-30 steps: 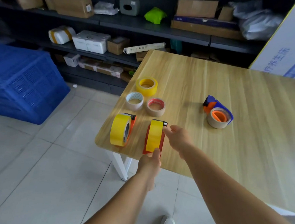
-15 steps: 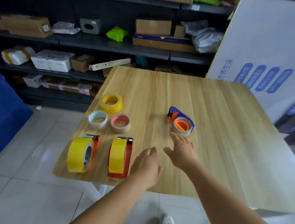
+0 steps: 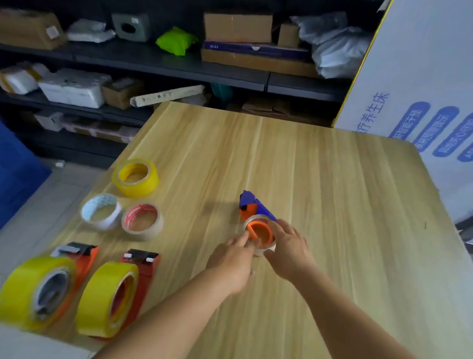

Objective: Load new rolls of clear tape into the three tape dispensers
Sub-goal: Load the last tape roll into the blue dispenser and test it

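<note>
A blue and orange tape dispenser point(image 3: 255, 209) lies on the wooden table point(image 3: 342, 187), with a thin, nearly used-up roll around its orange hub point(image 3: 261, 232). My right hand point(image 3: 290, 248) curls over the right side of that roll, thumb at its near edge. My left hand point(image 3: 233, 259) is beside it, fingertips touching the roll's left rim. Two red dispensers point(image 3: 83, 258) point(image 3: 145, 268) stand at the front left, each with a fat yellow roll. Behind them lie a yellow roll point(image 3: 135, 177), a white-cored roll point(image 3: 101, 211) and a red-cored roll point(image 3: 143, 221).
Dark shelves point(image 3: 167, 69) with cardboard boxes and parcels run behind the table. A large white printed box point(image 3: 440, 96) leans at the back right. A blue crate point(image 3: 1, 172) sits on the tiled floor to the left. The table's left edge is close to the red dispensers.
Both hands have left the right-hand red dispenser and moved right and forward to the blue dispenser. The view has swung right and closer to the table.
</note>
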{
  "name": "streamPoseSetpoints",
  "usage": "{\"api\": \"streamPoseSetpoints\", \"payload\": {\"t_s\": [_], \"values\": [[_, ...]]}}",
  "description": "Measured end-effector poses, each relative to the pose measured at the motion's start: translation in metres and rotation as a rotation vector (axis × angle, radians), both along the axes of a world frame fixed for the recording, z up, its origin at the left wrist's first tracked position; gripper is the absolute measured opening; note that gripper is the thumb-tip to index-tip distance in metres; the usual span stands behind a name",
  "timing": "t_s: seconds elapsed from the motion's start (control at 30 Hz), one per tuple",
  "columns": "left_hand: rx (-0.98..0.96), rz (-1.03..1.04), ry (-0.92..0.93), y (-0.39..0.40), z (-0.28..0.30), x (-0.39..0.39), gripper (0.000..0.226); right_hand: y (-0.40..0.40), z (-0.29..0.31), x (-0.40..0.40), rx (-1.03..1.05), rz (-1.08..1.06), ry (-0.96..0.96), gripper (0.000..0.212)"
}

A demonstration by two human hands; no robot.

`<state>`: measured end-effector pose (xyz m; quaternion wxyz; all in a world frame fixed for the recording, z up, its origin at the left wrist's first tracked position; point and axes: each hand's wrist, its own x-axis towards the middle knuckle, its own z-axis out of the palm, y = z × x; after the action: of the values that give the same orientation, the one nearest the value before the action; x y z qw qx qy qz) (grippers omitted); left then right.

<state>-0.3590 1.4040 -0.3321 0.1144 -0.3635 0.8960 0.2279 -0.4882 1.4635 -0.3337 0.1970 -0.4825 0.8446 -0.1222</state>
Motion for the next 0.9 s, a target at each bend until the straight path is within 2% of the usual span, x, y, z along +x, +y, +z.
{"api": "streamPoseSetpoints", "payload": {"t_s": [0.13,0.27,0.37,0.53,0.7,0.8,0.9], "values": [[-0.030,-0.015,-0.115,-0.012,-0.009,-0.015,0.060,-0.010,-0.009,-0.020,0.070,0.124,0.084,0.059],[-0.085,0.000,-0.130,-0.025,-0.016,-0.014,0.050,-0.015,-0.013,-0.033,0.116,0.200,0.126,0.042],[-0.113,0.045,-0.118,-0.030,-0.017,-0.019,0.059,-0.019,-0.012,-0.032,0.099,0.215,0.108,0.037],[-0.181,0.110,0.018,-0.035,-0.016,-0.026,0.063,-0.029,-0.010,-0.028,0.032,0.228,-0.028,0.055],[0.036,0.128,0.035,-0.045,-0.021,-0.033,0.108,-0.038,-0.014,-0.026,0.101,0.199,-0.101,0.080],[0.051,0.126,0.086,-0.050,-0.022,-0.036,0.108,-0.041,-0.018,-0.025,0.154,0.178,-0.078,0.087],[0.039,0.104,0.192,-0.055,-0.023,-0.035,0.100,-0.044,-0.017,-0.025,0.165,0.134,-0.065,0.089]]}}
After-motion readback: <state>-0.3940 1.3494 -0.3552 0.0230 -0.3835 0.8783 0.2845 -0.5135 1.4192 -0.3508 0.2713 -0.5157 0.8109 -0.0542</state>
